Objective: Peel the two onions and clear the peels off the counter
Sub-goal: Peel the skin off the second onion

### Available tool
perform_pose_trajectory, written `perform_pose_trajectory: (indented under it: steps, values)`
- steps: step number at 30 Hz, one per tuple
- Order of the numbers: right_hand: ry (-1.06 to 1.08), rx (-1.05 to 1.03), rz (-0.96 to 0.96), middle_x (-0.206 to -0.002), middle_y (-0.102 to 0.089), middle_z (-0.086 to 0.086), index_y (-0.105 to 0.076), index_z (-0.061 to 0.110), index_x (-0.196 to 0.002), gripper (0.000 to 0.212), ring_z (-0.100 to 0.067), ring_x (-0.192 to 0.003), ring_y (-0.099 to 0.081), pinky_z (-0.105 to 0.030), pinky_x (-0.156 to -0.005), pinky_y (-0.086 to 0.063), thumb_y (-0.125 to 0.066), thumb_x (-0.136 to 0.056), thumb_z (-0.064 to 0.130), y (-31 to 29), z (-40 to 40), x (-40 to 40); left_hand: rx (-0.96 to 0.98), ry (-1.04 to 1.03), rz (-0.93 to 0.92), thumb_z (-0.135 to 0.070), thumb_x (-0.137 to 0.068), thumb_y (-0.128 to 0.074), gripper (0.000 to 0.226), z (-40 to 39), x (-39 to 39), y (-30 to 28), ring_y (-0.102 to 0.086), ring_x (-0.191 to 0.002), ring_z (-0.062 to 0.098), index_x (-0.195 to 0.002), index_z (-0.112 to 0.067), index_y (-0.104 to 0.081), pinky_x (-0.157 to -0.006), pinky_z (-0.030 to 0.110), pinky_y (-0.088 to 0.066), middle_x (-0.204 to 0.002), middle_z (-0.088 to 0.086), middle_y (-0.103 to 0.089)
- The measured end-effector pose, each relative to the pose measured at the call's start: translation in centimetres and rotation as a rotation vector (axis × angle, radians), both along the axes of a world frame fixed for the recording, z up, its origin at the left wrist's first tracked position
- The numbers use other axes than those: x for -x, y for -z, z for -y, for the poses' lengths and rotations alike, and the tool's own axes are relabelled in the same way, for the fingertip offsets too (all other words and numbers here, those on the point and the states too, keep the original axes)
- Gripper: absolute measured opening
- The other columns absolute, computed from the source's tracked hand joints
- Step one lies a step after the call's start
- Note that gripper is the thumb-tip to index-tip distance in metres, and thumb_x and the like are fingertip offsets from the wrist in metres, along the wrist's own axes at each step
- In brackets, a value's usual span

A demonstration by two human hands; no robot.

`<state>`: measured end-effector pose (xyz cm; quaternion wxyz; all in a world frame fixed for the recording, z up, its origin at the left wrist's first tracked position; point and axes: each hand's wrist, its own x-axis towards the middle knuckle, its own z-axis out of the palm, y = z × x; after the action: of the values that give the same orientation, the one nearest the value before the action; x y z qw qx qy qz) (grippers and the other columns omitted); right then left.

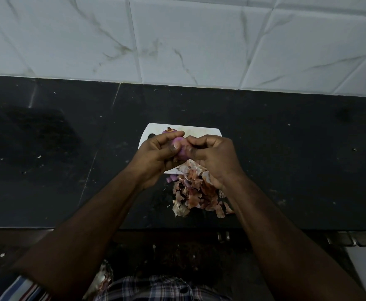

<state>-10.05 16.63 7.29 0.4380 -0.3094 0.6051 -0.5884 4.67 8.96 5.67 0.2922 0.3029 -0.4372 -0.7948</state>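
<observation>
Left grip (pixel 159 152) and right grip (pixel 212 155) curled, fingertips meeting.

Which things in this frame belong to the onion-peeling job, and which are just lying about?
Part of the job:
- purple onion, gripped by the left hand and right hand
- pile of peels on the black counter
- white cutting board
- small purple onion piece beside the pile

Just lying about:
- white tiled wall
- stray flecks on the counter

Two hands, left (pixel 156 155) and right (pixel 212 157); two onions (pixel 181 148) (pixel 169 131); one cutting board (pixel 201 131); one heap of peels (pixel 197 192).
</observation>
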Motion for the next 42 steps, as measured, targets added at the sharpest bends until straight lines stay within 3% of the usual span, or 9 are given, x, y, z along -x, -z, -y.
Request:
perform_pose_trajectory:
  steps: [7,14,16,18,24,27,33,37,42]
  values:
    - [0.016,0.015,-0.008,-0.089,-0.077,-0.007,-0.076,0.01,-0.085,0.008,-0.022,-0.089,-0.075,-0.036,-0.071,-0.062,-0.074,-0.084,0.003,-0.9,0.3,0.0,0.011,0.018,-0.019,-0.014,-0.084,-0.063,0.044,0.3,-0.4,0.0,-0.072,-0.104,0.026,-0.128,-0.011,-0.064,-0.087,0.037,-0.062,-0.12,0.01,-0.072]
    - [-0.084,0.045,-0.437,-0.102,-0.076,0.004,-0.076,0.019,-0.109,0.02,-0.009,-0.098,-0.071,-0.037,-0.088,-0.06,-0.073,-0.09,0.026,-0.6,0.3,0.2,0.029,0.017,0.003,-0.017,-0.084,-0.065,0.046,0.4,-0.2,-0.4,-0.072,-0.099,0.025,-0.129,-0.011,-0.061,-0.085,0.04,-0.062,-0.113,0.01,-0.073]
    - [0.016,0.047,-0.347,-0.091,-0.077,0.0,-0.079,0.019,-0.093,0.007,-0.017,-0.089,-0.074,-0.045,-0.078,-0.062,-0.072,-0.091,0.017,-0.6,0.5,0.2,0.042,0.026,0.006,-0.019,-0.083,-0.065,0.04,0.3,-0.1,-0.4,-0.072,-0.097,0.025,-0.123,-0.013,-0.064,-0.084,0.039,-0.062,-0.108,0.007,-0.075]
    - [0.091,0.054,-0.347,-0.084,-0.076,-0.003,-0.077,0.019,-0.082,0.016,-0.023,-0.083,-0.075,-0.05,-0.07,-0.063,-0.069,-0.092,0.01,-0.3,0.4,0.5,0.066,0.042,0.013,-0.02,-0.084,-0.066,0.036,0.2,0.1,-0.3,-0.071,-0.099,0.028,-0.12,-0.014,-0.066,-0.084,0.041,-0.062,-0.108,0.008,-0.075]
    - [-0.145,0.051,-0.274,-0.113,-0.072,0.008,-0.072,0.021,-0.117,0.022,-0.01,-0.107,-0.068,-0.036,-0.09,-0.059,-0.066,-0.095,0.019,-1.2,0.1,0.9,0.105,0.053,0.049,-0.023,-0.09,-0.062,0.04,0.7,0.0,-1.1,-0.071,-0.101,0.026,-0.128,-0.011,-0.065,-0.087,0.04,-0.06,-0.117,0.013,-0.072]
    - [-0.083,0.063,-0.373,-0.109,-0.075,0.004,-0.073,0.015,-0.119,0.031,-0.01,-0.103,-0.071,-0.039,-0.093,-0.058,-0.075,-0.088,0.019,-0.9,0.3,0.3,0.136,0.038,0.076,-0.024,-0.09,-0.063,0.047,0.7,0.1,-1.3,-0.071,-0.098,0.025,-0.133,-0.008,-0.062,-0.091,0.043,-0.059,-0.119,0.013,-0.072]
    - [0.011,0.031,-0.165,-0.094,-0.076,-0.011,-0.075,0.001,-0.1,0.012,-0.024,-0.09,-0.075,-0.049,-0.076,-0.062,-0.065,-0.093,0.004,-1.1,0.0,0.5,0.127,0.05,0.085,-0.026,-0.088,-0.063,0.039,0.2,-0.1,-1.3,-0.07,-0.098,0.025,-0.125,-0.014,-0.067,-0.088,0.038,-0.059,-0.111,0.009,-0.074]
    - [-0.09,0.004,-0.114,-0.104,-0.074,-0.008,-0.073,0.005,-0.107,0.017,-0.021,-0.099,-0.073,-0.043,-0.08,-0.062,-0.06,-0.098,0.009,-1.7,0.0,0.7,0.169,0.048,0.135,-0.031,-0.089,-0.062,0.035,0.4,-0.4,-1.5,-0.071,-0.092,0.017,-0.121,-0.018,-0.068,-0.079,0.03,-0.058,-0.104,0.002,-0.075]
    - [-0.088,0.0,-0.166,-0.104,-0.074,-0.008,-0.073,0.003,-0.112,0.025,-0.022,-0.095,-0.074,-0.043,-0.08,-0.062,-0.073,-0.089,0.01,-1.7,0.2,0.0,0.183,0.028,0.146,-0.031,-0.092,-0.061,0.032,0.5,-0.4,-1.6,-0.072,-0.089,0.018,-0.119,-0.018,-0.07,-0.075,0.028,-0.057,-0.102,0.005,-0.076]
